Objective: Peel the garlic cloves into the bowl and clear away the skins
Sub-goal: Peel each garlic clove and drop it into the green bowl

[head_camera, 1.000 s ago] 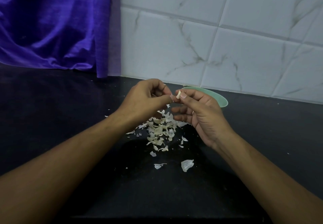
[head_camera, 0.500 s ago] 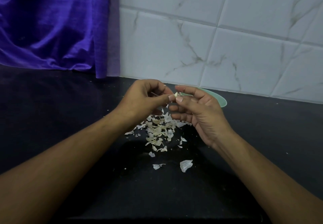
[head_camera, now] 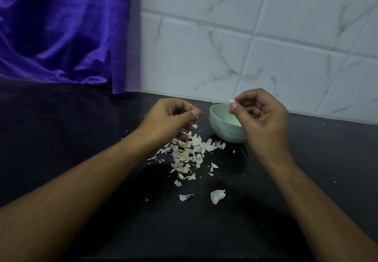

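Fingers [head_camera: 240, 99] of the right hand [head_camera: 263, 122] pinch 1 small pale garlic clove [head_camera: 232, 100] just above the mint-green round bowl [head_camera: 225, 133]. The left hand [head_camera: 167, 118] is curled, thumb to forefinger, and I cannot tell if it holds anything. This clove looks ready to drop, but the papery white skins [head_camera: 188, 153] litter the black table [head_camera: 61, 139], not yet cleared.

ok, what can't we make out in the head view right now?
Inside the bowl: near rim and the right hand hide its floor, head view.
The garlic clove pinched by that hand: too small to tell if fully peeled.
The left hand: curled fingers hide whether it holds a scrap.
The skins: too small to spot any clove among them.
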